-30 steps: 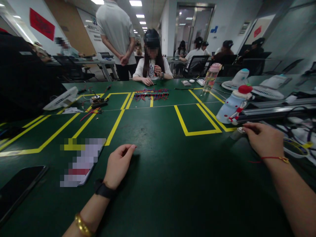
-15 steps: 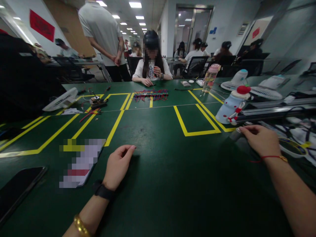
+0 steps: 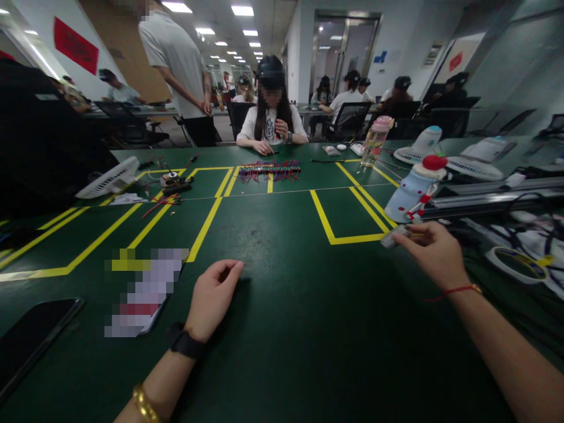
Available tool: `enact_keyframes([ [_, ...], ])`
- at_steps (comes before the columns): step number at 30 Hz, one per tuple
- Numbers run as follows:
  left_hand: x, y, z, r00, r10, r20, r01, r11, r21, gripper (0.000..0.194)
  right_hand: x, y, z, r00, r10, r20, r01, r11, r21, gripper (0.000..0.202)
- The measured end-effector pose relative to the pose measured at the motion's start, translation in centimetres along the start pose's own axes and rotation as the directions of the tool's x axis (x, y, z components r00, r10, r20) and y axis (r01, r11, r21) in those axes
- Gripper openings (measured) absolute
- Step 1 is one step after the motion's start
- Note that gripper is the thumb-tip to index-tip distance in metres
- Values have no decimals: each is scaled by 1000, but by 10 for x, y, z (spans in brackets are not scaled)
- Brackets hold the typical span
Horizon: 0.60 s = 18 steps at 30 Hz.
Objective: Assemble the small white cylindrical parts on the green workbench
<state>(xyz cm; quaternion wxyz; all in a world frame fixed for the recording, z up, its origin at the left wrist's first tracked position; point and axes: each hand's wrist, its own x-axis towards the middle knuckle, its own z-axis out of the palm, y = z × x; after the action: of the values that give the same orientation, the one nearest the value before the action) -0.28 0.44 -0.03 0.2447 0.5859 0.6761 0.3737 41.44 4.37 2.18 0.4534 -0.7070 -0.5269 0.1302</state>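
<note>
Right hand [image 3: 436, 252] is pinching small grey piece [image 3: 392, 237] beside blue bottle [image 3: 406, 192]; stray swing could be tipping bottle. Left hand [image 3: 214, 299] is resting curled on bench [image 3: 308, 329], can't tell if gripping.

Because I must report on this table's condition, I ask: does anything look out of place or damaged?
On the left of the dark green table, thin red wires lie untidily across a strip of yellow tape. No clear spill or damage shows.

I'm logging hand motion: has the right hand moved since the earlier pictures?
Yes. The right hand has moved left: its grip on the small grey cylinder, earlier right of the base of the blue bottle, is now in front of it.
</note>
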Motion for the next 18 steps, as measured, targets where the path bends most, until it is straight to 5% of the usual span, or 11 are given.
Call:
enact_keyframes([
  [2, -8, 10, 3, 991, 129, 45, -130, 991, 23, 32, -32, -31, 26, 955, 25, 295, -133, 926, 353, 46],
  [3, -14, 16, 5, 970, 225, 90, -228, 973, 27, 33, -51, -46, 39, 882, 35, 471, -288, 831, 476, 42],
  [5, -28, 30, 11, 890, 417, 184, -420, 907, -22, 45, -89, -71, 61, 623, 29, 782, -649, 576, 496, 32],
  [7, -42, 43, 18, 802, 546, 241, -542, 836, -90, 52, -120, -86, 76, 363, -29, 931, -870, 349, 349, 27],
  [9, -53, 53, 23, 756, 609, 239, -593, 792, -142, 49, -139, -89, 81, 217, -85, 972, -951, 208, 230, 28],
  [11, -61, 58, 27, 747, 626, 225, -598, 780, -184, 48, -147, -86, 81, 159, -124, 979, -973, 151, 177, 28],
  [15, -66, 62, 29, 765, 611, 201, -574, 790, -216, 45, -146, -82, 77, 117, -167, 979, -977, 156, 144, 28],
  [17, -66, 62, 29, 773, 606, 188, -576, 794, -195, 43, -143, -84, 77, 148, -144, 978, -963, 205, 176, 28],
  [18, -65, 62, 29, 777, 601, 187, -577, 799, -172, 42, -140, -85, 77, 205, -113, 972, -941, 252, 227, 27],
])
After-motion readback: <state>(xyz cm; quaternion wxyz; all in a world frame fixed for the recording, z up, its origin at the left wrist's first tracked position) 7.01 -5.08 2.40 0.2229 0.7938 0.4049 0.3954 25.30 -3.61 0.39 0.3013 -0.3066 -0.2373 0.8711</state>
